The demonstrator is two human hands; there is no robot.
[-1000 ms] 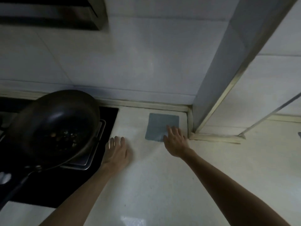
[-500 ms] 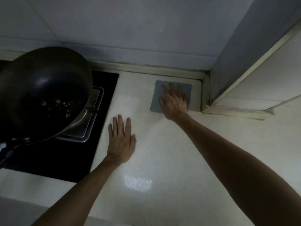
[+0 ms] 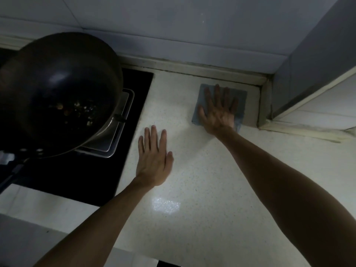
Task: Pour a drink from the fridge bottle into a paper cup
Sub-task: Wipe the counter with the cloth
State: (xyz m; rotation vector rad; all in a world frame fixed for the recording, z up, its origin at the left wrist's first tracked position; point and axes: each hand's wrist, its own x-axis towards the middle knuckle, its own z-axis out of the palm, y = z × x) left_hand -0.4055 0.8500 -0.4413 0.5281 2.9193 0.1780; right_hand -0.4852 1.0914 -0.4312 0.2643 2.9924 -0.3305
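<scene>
Wok (image 3: 57,89) on hob (image 3: 123,132), one, holding dark food scraps. Left hand (image 3: 154,158) flat on counter (image 3: 202,189), fingers straight. Right hand (image 3: 219,110) flat, pressing one blue cloth (image 3: 241,98).

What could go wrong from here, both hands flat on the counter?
1. The left hand lies beside the stove; a sideways move could bump the wok, whose rim overhangs nearby.
2. The right hand presses a blue cloth, which might slip on the glossy counter.

The speckled countertop (image 3: 202,189) bears a black hob (image 3: 77,170), a grey-blue cloth (image 3: 241,94) and the flat left hand (image 3: 154,160).
</scene>
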